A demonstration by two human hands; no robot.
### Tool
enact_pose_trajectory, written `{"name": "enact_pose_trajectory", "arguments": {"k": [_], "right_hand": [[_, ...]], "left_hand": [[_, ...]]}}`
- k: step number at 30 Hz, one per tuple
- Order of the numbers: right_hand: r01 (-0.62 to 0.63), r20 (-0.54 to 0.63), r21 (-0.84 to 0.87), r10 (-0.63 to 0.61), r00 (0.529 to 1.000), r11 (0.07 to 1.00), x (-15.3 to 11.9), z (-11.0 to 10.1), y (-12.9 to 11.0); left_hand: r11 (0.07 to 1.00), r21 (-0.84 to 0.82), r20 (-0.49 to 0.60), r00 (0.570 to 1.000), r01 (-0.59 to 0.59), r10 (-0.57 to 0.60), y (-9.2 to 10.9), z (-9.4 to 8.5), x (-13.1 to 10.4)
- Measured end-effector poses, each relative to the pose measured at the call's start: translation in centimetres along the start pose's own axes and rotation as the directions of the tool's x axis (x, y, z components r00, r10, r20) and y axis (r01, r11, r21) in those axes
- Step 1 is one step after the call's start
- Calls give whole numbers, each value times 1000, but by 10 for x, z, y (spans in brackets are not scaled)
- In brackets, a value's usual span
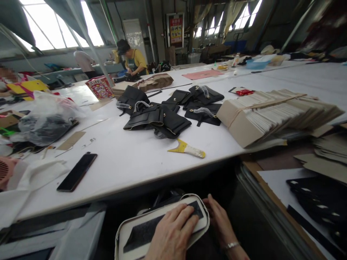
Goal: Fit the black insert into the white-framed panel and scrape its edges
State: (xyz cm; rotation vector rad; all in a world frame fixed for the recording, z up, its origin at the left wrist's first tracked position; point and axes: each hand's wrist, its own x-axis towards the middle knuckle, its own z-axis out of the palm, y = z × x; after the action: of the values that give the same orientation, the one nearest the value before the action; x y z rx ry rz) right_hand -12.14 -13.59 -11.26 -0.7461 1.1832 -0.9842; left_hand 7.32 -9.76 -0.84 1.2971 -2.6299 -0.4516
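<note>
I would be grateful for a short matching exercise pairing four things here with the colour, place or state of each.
1. phone
2. pointed tool
3. card bundle
4. left hand

A. held round by a band
B. on a cream panel with a dark strip
C. yellow and whitish
D. lying with its screen dark

Pairs: 1-D, 2-C, 3-A, 4-B

Glossy black glass-like phone (77, 172) here, crinkled clear plastic bag (51, 115), smooth black leather-like pouches (148, 117), rough cardboard stack (273, 113).
</note>
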Motion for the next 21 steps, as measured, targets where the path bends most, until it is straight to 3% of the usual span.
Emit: {"name": "enact_pose_trajectory", "arguments": {"k": [2, 3, 4, 5, 6, 8, 9, 11, 14, 18, 21], "right_hand": [[78, -31, -116, -83, 996, 990, -2, -7, -32], [178, 41, -274, -173, 984, 945, -4, -6, -51], [338, 179, -424, -288, 941, 840, -5, -2, -70], [519, 349, -520, -385, 854, 679, -7, 6, -89], [674, 515, -558, -434, 739, 485, -8, 16, -105], [857, 783, -505, -362, 505, 102, -7, 37, -129], [891, 865, -451, -269, 424, -48, -5, 48, -136], [908, 938, -346, -66, 340, -237, 2, 64, -143], [913, 950, -235, 118, 289, -334, 12, 77, -142], [930, 945, -171, 212, 248, -326, 23, 81, -136], [941, 943, -250, 162, 290, -227, 33, 80, -126]], "left_hand": [[1000, -16, 18, 1000, -5, 6, 2, -3, 1], [1000, -28, 22, 1000, -3, 3, 3, -5, 1], [999, -41, 21, 1000, 4, -3, 5, -8, 1], [998, -56, 12, 1000, 13, -12, 6, -11, 2], [997, -74, 1, 1000, 22, -22, 6, -13, 2], [992, -125, -23, 999, 27, -30, 7, -16, 2], [987, -156, -30, 999, 23, -28, 7, -17, 1], [975, -220, -48, 998, 18, -29, 7, -16, 0], [954, -300, -73, 996, 21, -45, 5, -14, -2], [931, -364, -72, 996, 26, -56, 2, -19, -5], [923, -383, -67, 997, 19, -48, 0, -21, -5]]}}
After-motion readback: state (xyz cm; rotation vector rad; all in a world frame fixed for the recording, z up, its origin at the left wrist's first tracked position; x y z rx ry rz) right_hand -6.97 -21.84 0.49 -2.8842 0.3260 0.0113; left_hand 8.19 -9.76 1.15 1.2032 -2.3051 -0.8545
